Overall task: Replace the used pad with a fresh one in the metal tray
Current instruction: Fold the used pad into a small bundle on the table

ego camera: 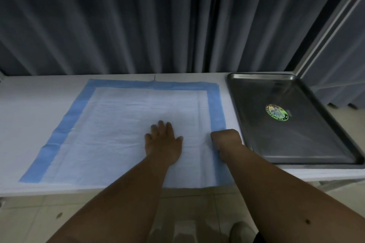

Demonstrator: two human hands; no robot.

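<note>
Currently, a large pad [126, 124] is being kept spread flat on the white worktop [29, 104], its quilted white middle being framed by a light blue border that is showing along the far, left and right edges, with faint fold creases being seen across the surface and a slight wrinkle along the left border. The pad is being pressed down near its middle by the left hand [164, 142], whose fingers [161, 127] are being held straight and slightly spread, palm down on the white part. The right edge of the pad is being gripped by the right hand [226, 140], which is being held curled into a fist where the blue border meets the near right side; exactly how its fingers are being closed around the material cannot be told, since they are being hidden under the knuckles. Just beside the pad, on the right end of the worktop, the metal tray [256, 144] is being shown lying flat, its shallow grey floor carrying a round green sticker [277, 112]. Behind the worktop, dark grey curtains [138, 21] are being seen hanging in folds.
</note>
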